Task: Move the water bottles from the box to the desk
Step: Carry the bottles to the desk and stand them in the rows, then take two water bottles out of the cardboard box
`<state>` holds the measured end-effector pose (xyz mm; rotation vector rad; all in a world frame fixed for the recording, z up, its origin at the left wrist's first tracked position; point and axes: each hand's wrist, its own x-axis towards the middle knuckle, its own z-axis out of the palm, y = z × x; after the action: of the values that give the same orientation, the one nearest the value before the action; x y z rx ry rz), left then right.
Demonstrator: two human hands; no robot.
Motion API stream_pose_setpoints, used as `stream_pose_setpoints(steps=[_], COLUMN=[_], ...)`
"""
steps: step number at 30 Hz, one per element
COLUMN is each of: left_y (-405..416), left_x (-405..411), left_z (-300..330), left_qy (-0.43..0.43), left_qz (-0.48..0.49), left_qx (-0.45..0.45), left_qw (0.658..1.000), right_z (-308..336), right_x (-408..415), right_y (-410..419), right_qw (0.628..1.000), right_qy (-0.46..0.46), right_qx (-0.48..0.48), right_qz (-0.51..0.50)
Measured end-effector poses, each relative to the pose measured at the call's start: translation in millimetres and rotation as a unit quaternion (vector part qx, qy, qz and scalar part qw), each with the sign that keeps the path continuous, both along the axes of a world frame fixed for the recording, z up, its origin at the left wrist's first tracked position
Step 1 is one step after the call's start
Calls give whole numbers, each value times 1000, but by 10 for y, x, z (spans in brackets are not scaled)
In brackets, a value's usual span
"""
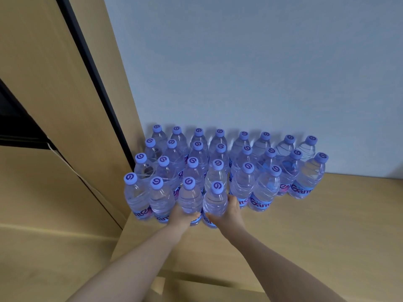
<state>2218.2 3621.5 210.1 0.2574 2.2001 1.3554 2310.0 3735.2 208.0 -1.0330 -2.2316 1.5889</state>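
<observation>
Left hand: your left hand grips the lower body of one water bottle in the front row, fingers curled round it.
Right hand: your right hand grips the neighbouring bottle, thumb on its near side, fingers round its right side.
Held bottles: both stand upright, touching each other, their bases at the wooden surface; you cannot tell whether they rest on it.
Other bottles: the group of bottles stands upright in packed rows on the surface, all with purple caps, reaching back to the pale blue wall.
Placement: the held pair sits at the near edge of the group, just right of two front bottles at the left corner.
Left side: a tan panel with a dark strip borders the surface.
</observation>
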Motion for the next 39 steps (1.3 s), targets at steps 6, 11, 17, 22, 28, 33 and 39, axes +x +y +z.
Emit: stream_pose_setpoints(steps=[6,11,17,22,28,33,39], left_y=[-56,-196,-522,-916,-1644,-2362,-3327], left_x=[3,21,159,284,518,624,533], left_z=[-28,-114,-216,-324,-310,-238,-212], left_qy=[-59,-69,-54,-57,-34,-49,-58], left_qz=[1,19,18,94,144,129,209], left_qx=[3,-48,-71,-74,-134,-169,-207], left_qw=[998,996,996,991,980,976,954], right_z=[61,58,0,-44,21,116,197], right_x=[-35,22,111,105,-100,-367,-822], right_y=[18,41,-9,-258,-862,-1510,-2399], right_qw=[997,991,968,932,897,875,835], right_qy=[-69,-128,-226,-306,-311,-273,-260], right_qx=[21,2,-81,-50,16,38,78], right_qz=[24,44,74,188,313,397,479])
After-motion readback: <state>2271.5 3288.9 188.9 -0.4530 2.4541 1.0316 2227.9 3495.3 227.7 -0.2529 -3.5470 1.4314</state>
